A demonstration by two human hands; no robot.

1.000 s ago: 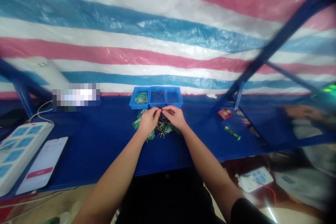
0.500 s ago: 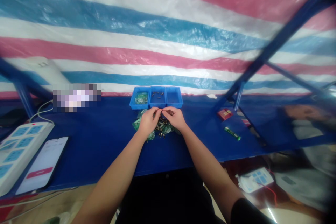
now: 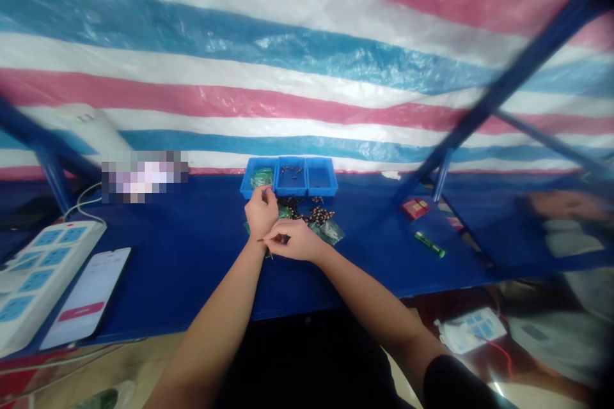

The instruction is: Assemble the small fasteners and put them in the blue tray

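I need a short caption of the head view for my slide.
Two hands, left and right, work over small parts before blue bins on a blue table.

Parts pile [image 3: 311, 216] before trays [image 3: 288, 176]; phone [image 3: 86, 297] far left.

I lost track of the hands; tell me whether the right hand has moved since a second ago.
Yes. The right hand has pulled back toward the person and leftward, away from the blue trays, and now sits below the left hand.
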